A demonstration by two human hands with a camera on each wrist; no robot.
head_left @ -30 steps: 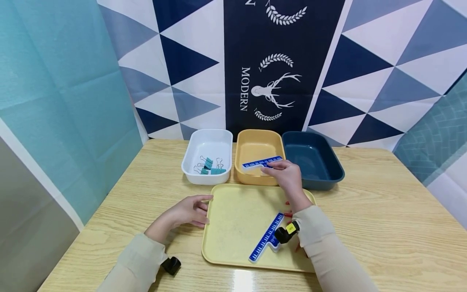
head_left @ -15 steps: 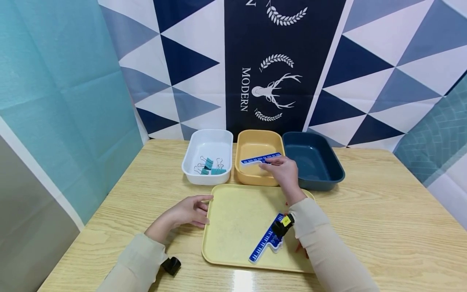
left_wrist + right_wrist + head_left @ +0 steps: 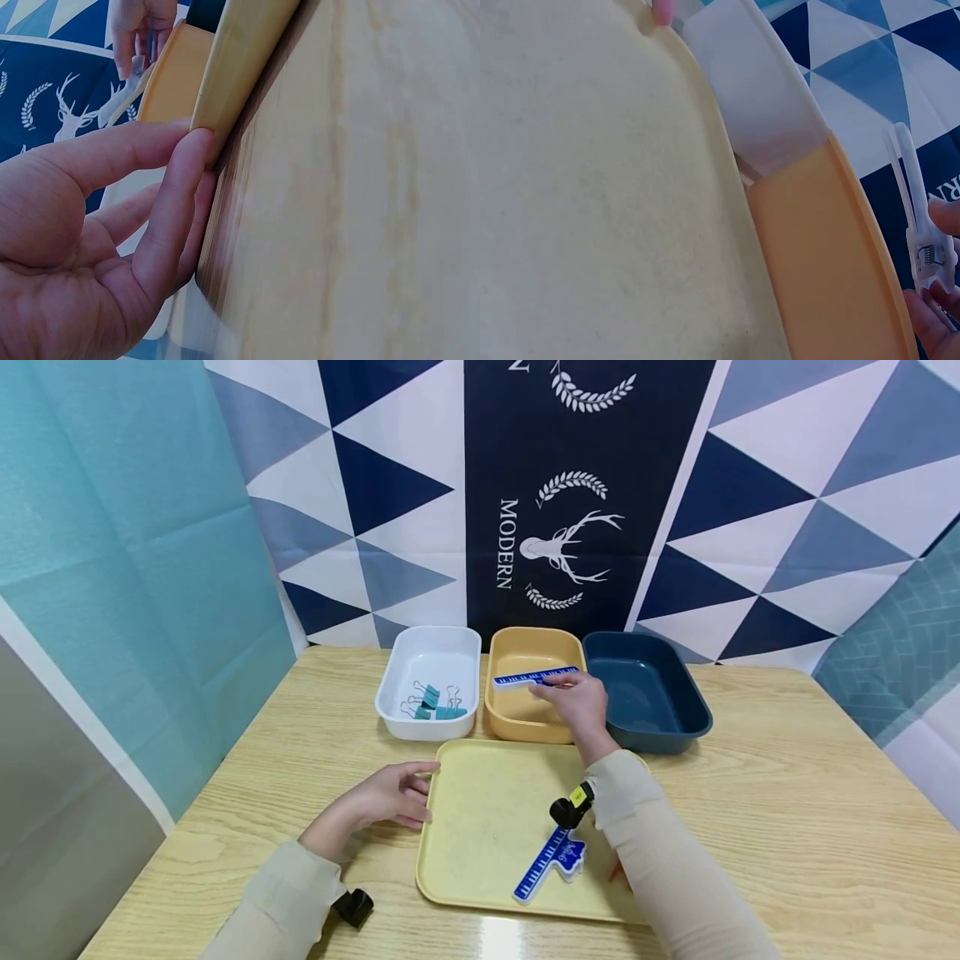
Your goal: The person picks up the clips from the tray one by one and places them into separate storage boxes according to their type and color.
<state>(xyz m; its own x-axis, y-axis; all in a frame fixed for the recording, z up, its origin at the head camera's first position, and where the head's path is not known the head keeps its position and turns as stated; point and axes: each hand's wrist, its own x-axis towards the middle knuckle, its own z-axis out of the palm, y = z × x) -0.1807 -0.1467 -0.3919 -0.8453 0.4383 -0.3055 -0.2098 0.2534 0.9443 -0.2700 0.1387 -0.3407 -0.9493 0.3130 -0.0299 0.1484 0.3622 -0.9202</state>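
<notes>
My right hand (image 3: 583,706) pinches a blue-and-white sheet music clip (image 3: 513,681) with a piano-key print. It holds the clip over the orange-yellow bin (image 3: 534,646), long edge roughly level. In the right wrist view the clip's spring body (image 3: 928,256) shows beyond the bin's rim. My left hand (image 3: 386,795) grips the left rim of the pale yellow tray (image 3: 487,810); its fingertips and thumb meet at the edge in the left wrist view. Another piano-print clip (image 3: 536,870) lies on the tray, partly hidden by the right wrist camera.
A white bin (image 3: 431,643) at the left holds several teal binder clips (image 3: 429,697). At the right stands a dark blue bin (image 3: 648,693). Red items (image 3: 617,870) on the tray are mostly hidden under my right sleeve. A patterned cloth (image 3: 405,527) hangs behind the bins.
My right hand has shifted slightly away and left with the clip, still over the orange-yellow bin. The forearm now covers more of the red items. My left hand stays at the tray's rim.
</notes>
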